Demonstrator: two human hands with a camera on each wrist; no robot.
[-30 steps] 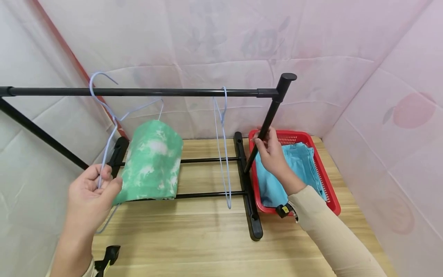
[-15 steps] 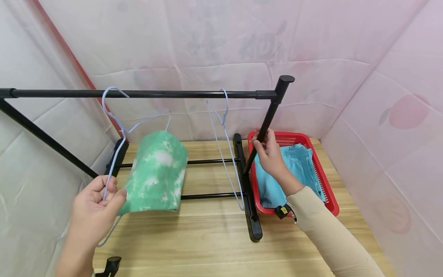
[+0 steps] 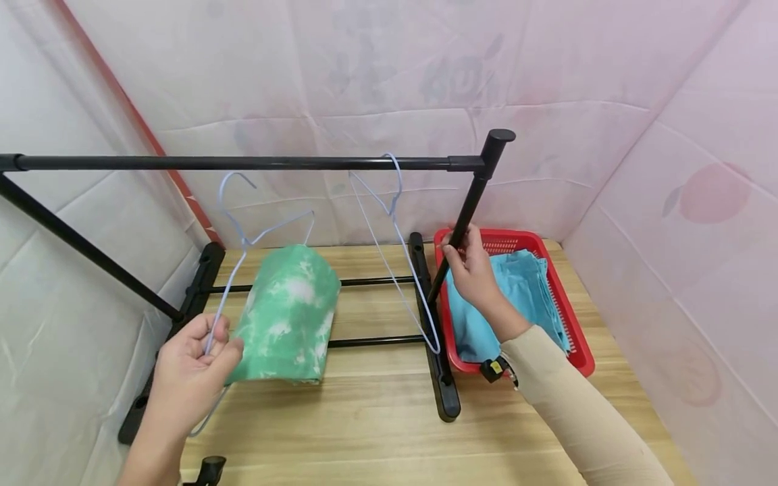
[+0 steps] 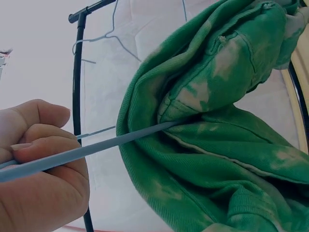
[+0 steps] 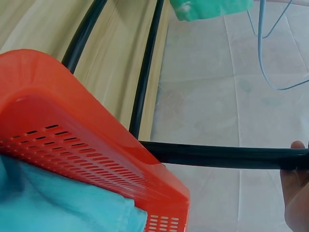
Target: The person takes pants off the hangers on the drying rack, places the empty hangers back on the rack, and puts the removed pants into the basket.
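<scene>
My left hand (image 3: 191, 371) pinches one side of a light-blue wire hanger (image 3: 234, 270). Over that hanger is draped a green-and-white tie-dyed garment (image 3: 288, 317), its folds and seams close up in the left wrist view. In the head view, the hanger's hook appears just below the black top rail (image 3: 292, 163) of a clothes rack. On the other side, my right hand (image 3: 474, 270) grips the rack's right upright (image 3: 471, 209). A second blue wire hanger (image 3: 398, 229) hangs bare from the rail between the hands.
Beside the rack's right foot (image 3: 446, 391) stands a red perforated basket (image 3: 577, 331) with folded turquoise cloth (image 3: 529, 283) in it. Two thin black crossbars link the rack's feet above the wooden tabletop (image 3: 340, 432). Pale printed sheets enclose the back and sides.
My left hand has moved right and slightly down, carrying hanger and garment; the hook dropped from overlapping the rail to below it. The bare hanger has swivelled, its lower end shifting right. My right hand stays.
</scene>
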